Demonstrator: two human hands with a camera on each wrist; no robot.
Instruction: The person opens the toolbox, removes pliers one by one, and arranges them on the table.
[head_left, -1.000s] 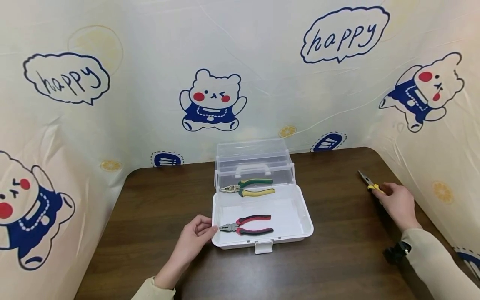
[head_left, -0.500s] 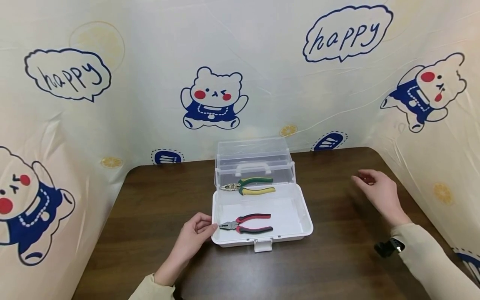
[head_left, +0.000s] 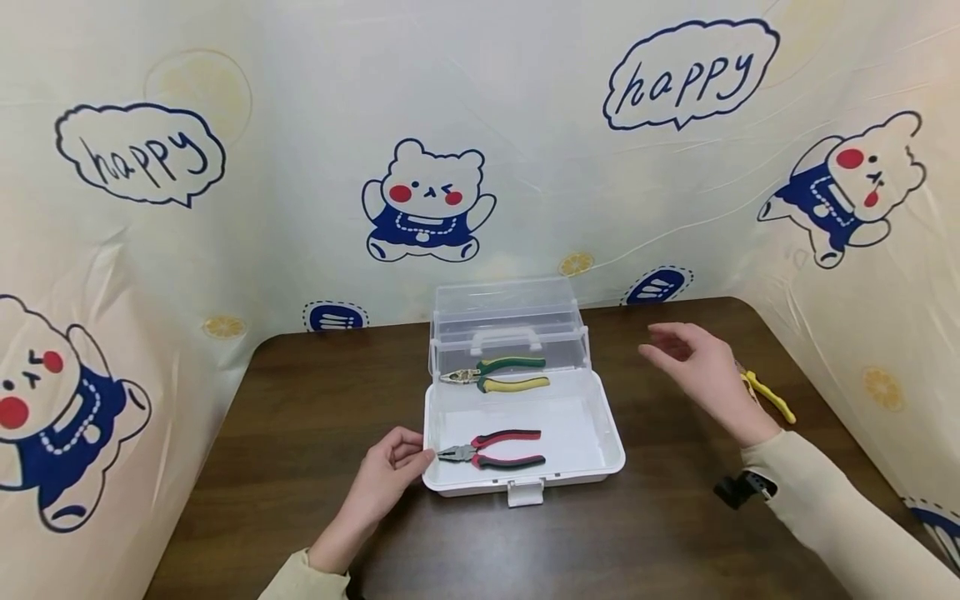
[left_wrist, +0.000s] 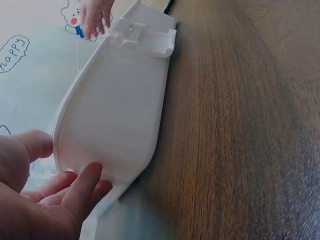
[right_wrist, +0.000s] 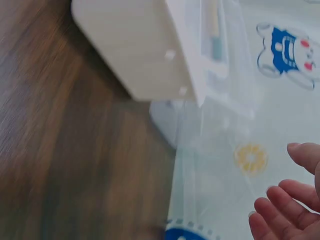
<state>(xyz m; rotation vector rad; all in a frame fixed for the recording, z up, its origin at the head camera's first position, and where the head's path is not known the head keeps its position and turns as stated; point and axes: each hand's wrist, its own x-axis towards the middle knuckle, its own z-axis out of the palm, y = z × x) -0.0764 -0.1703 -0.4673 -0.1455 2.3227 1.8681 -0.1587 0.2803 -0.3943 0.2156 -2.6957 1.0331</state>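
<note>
A white box (head_left: 517, 482) with its clear lid (head_left: 506, 298) tipped back stands mid-table. In it lie red-and-black pliers (head_left: 495, 448) near the front and green-and-yellow pliers (head_left: 498, 374) farther back. My left hand (head_left: 387, 477) holds the box's left wall; in the left wrist view, the thumb of the left hand (left_wrist: 55, 195) is at the rim and the fingers touch the outer side. My right hand (head_left: 701, 375) is right of the box, holding nothing, fingers loosely bent; the right hand (right_wrist: 292, 200) also shows in the right wrist view. Yellow-handled pliers (head_left: 770, 397) lie behind it, partly hidden.
The brown wooden table (head_left: 637, 533) extends round the box. A printed curtain (head_left: 525, 125) with bears and lettering borders its back and sides. A white latch (head_left: 526, 493) juts from the box's front.
My right hand has let go of the yellow-handled pliers, which stay at the table's right, and has moved left towards the box. The left hand has kept its place.
</note>
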